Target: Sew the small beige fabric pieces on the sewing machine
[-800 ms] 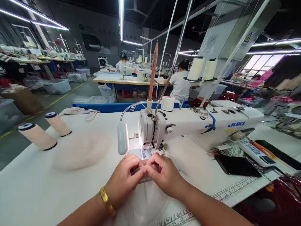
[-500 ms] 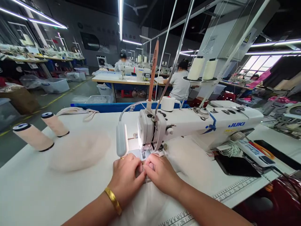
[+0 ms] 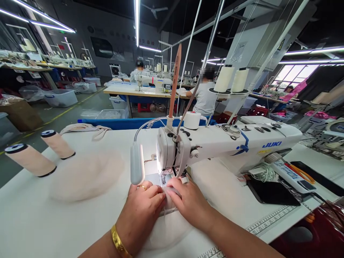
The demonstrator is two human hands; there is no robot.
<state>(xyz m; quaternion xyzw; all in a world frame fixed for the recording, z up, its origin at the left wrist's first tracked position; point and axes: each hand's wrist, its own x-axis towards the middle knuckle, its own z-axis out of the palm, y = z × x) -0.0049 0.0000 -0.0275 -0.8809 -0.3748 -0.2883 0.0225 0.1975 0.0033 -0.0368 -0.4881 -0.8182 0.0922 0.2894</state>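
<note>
I see a small lamp [image 3: 137, 163] at mid-frame throwing white glare onto the needle end of the sewing machine [image 3: 215, 140], just above my left hand [image 3: 141, 211] and right hand [image 3: 192, 200]. Cold tube lights [image 3: 137, 21] streak the upper left and top centre against a dim ceiling [image 3: 107, 10], while the window [image 3: 291, 73] at upper right glows pale. The wide lens stretches the thread cones [image 3: 30, 159] at far left, and the sheer fabric [image 3: 86, 175] left of centre looks hazy.

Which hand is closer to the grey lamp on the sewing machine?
The left. The left hand is just below the lamp in the picture; the right hand is farther off, to the lamp's right.
</note>
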